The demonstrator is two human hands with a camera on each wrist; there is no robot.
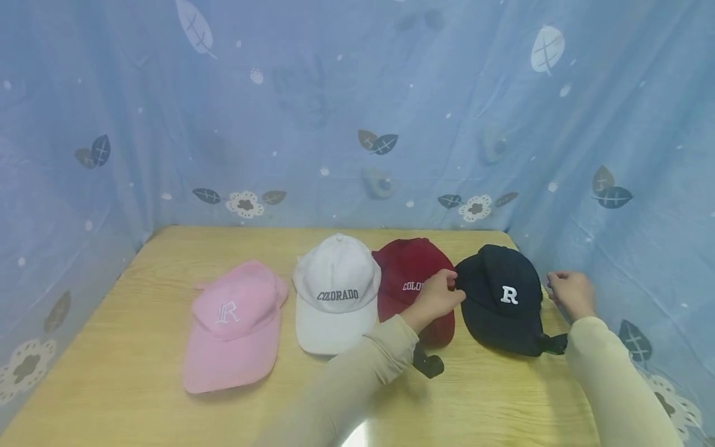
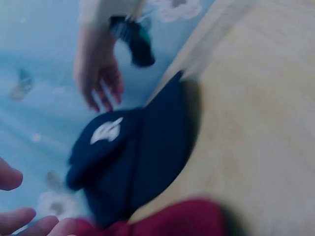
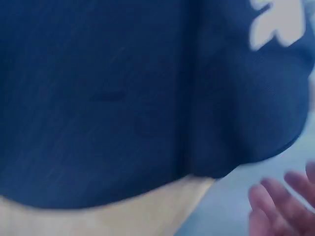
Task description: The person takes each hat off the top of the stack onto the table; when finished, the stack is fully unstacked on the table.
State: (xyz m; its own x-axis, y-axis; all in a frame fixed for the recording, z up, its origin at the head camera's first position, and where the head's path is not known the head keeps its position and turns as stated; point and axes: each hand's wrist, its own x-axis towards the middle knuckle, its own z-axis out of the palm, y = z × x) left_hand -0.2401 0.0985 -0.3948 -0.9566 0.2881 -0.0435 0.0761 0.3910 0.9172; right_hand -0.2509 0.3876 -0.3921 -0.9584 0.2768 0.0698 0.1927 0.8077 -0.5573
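A black cap [image 1: 494,298] with a white letter R lies on the right of the table, between my two hands. My left hand [image 1: 438,297] is over the red cap [image 1: 402,273], its fingertips near the black cap's left side. In the left wrist view its fingers [image 2: 18,221] are spread and hold nothing. Just right of the black cap is my right hand [image 1: 574,293], apart from it, with loosely bent fingers and nothing held. The right wrist view shows the black brim [image 3: 98,123] large. My left hand and forearm cover part of the red cap.
A white cap [image 1: 337,292] lettered COLORADO sits left of the red one. Farther left lies a pink cap [image 1: 237,329]. The wooden table [image 1: 134,366] is bordered by a blue leaf-patterned curtain [image 1: 313,112]. Small black devices [image 1: 429,363] hang at both wrists.
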